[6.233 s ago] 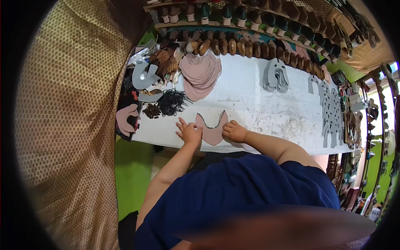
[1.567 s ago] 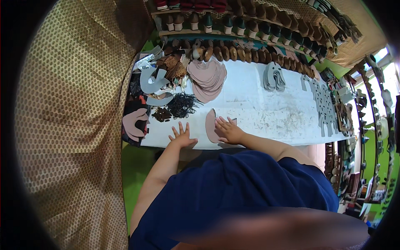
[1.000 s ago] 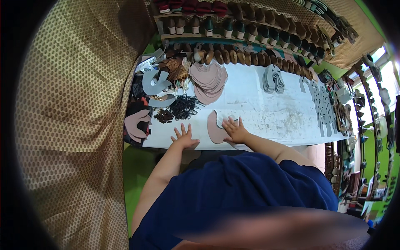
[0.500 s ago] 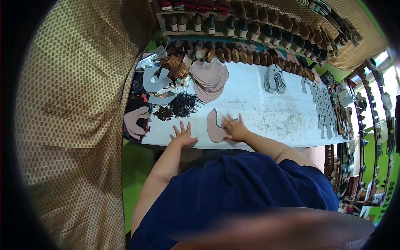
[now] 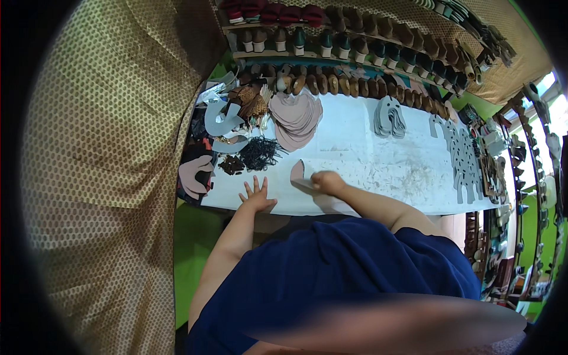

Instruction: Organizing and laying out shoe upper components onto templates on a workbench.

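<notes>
Your left hand (image 5: 257,199) lies spread, holding nothing; your right hand (image 5: 328,183) is curled, pinching the pink piece (image 5: 297,171). Hold it lightly, so it does not crease.

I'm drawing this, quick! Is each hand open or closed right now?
Left hand: open, holding nothing.
Right hand: closed, holding the pink piece.

Shoemaking workshop | rows of heeled shoes (image 5: 326,45) | stacked pink cut-outs (image 5: 295,119) | worktable (image 5: 349,139) | blurred right-hand racks (image 5: 520,207), probably footwear

White-covered table (image 5: 349,133), pink stack (image 5: 294,118), grey stack (image 5: 388,121), perforated grey pieces (image 5: 462,155), tangled black strips (image 5: 260,154)
</notes>
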`<move>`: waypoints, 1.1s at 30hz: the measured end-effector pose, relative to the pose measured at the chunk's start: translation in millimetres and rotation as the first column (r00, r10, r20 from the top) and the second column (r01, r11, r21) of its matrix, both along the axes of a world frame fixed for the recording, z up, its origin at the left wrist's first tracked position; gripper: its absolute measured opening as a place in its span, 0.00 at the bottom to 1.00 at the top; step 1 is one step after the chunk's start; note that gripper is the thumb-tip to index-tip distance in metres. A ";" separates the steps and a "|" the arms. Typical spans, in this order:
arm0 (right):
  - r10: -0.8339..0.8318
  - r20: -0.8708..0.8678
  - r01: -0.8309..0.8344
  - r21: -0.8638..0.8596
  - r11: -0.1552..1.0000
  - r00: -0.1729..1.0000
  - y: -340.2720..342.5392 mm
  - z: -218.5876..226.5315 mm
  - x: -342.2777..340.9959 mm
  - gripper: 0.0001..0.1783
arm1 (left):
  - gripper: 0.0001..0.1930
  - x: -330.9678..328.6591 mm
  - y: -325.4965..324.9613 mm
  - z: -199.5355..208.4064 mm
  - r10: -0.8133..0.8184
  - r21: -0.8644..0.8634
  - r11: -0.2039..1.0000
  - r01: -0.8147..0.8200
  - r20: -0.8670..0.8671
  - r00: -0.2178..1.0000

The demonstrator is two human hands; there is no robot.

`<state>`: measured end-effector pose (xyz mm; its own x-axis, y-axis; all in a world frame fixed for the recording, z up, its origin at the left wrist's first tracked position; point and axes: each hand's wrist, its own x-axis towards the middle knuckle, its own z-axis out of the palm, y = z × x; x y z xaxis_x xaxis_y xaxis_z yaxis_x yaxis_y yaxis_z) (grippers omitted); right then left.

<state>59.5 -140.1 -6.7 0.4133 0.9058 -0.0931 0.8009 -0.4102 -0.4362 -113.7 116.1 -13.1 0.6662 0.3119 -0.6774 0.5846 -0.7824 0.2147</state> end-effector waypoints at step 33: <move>-0.046 0.186 0.115 -0.381 0.917 0.981 -69.6 -3.4 103.8 0.47 | 0.65 -1.3 -38.5 -2.2 0.181 0.064 0.982 -0.178 -0.042 0.983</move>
